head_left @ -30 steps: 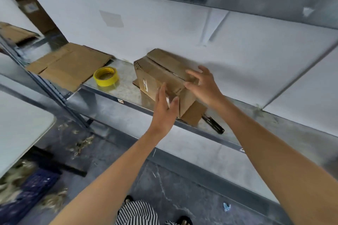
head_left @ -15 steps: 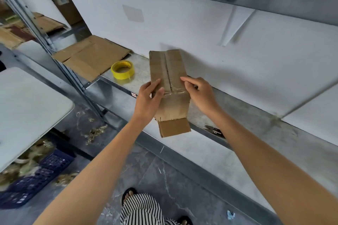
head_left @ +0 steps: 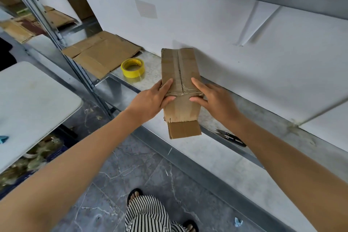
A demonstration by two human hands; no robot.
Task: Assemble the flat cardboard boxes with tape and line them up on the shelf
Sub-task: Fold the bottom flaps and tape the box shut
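A: Where is the box?

B: The long brown cardboard box (head_left: 179, 73) lies across the grey metal shelf (head_left: 152, 68). Its far end is up by the white back wall and its near end juts out past the shelf's front lip. I cannot tell whether its underside rests on the shelf.

A: And the hands?

B: Both are on it. The left hand (head_left: 150, 100) grips the near left corner — its fingers (head_left: 166, 85) lie along the top face and the thumb presses the front face just below. The right hand (head_left: 214, 100) mirrors it on the right side, with its fingers (head_left: 196, 84) on top and the thumb on the front.

A: Is it taped?

B: Clear tape runs down the middle seam of the top, and another strip crosses it near the thumbs. One small flap sticks out at the near bottom end, not folded in.

A: What else is on the shelf?

B: A yellow roll of tape (head_left: 132, 67) lies flat just left of the box, not touching it. Farther left lie flat brown cardboard sheets (head_left: 101, 52). To the right, by the front lip, lies a black-handled cutting tool (head_left: 232, 137) — partly hidden by the right forearm.

A: And below?

B: A white surface (head_left: 33, 103) at the left, a grey marbled floor (head_left: 131, 165), and striped trousers (head_left: 146, 213) above sandalled feet.
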